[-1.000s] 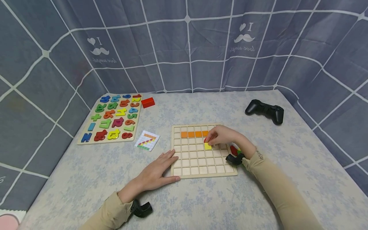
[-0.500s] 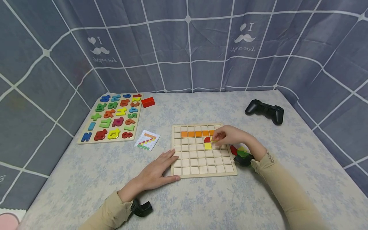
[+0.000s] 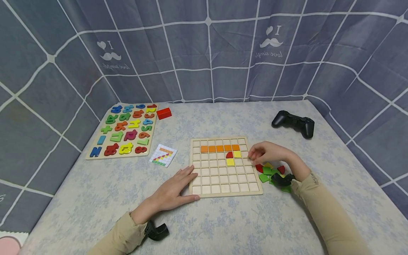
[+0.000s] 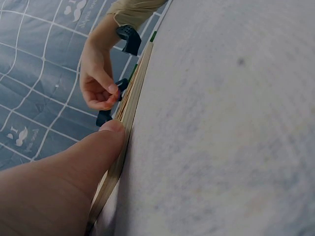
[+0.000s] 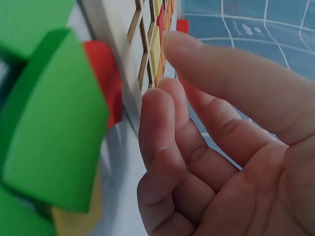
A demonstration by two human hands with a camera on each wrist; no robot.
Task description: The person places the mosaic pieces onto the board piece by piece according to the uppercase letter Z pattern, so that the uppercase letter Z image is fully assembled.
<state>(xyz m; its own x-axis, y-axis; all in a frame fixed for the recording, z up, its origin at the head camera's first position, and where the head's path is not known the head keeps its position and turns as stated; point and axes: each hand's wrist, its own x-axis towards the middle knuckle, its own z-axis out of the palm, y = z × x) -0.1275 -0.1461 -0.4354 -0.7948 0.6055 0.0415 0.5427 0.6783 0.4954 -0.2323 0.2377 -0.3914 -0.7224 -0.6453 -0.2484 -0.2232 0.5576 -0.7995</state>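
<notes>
In mid-frame, the board (image 3: 224,179) is touched by the left hand's (image 3: 172,188) straight fingers, eight tiles (image 3: 220,148) are set, and a pile (image 3: 267,171) is left under the right hand (image 3: 271,152), loosely curled, seemingly holding nothing.

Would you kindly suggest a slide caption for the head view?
Left hand touching the board, right hand near loose tiles, five orange tiles in a row.

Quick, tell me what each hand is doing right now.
Left hand: open, touching the left edge of the wooden grid board.
Right hand: open, loosely curled, nothing in its grip.
</notes>
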